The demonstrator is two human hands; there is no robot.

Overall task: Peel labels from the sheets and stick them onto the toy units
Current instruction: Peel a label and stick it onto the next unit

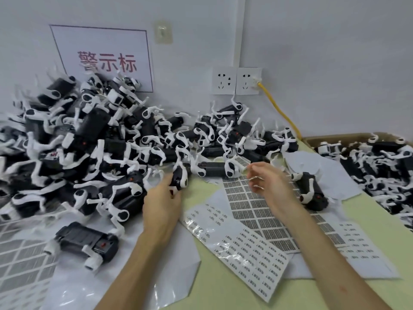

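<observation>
Beside the label sheet point(243, 205), left hand point(162, 204) grips a toy unit point(180, 179).

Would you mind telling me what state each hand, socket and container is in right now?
Left hand: grips a toy unit.
Right hand: above the label sheet, fingers curled; hold unclear.
Left socket: empty.
Right socket: yellow cable plugged in.
Cardboard box: open, filled.

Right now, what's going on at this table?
A person is sticking labels on toys. The left hand grips a toy unit at the edge of the big pile. The right hand hovers, loosely curled, above the label sheets; whether it pinches a label is too blurred to tell.
</observation>
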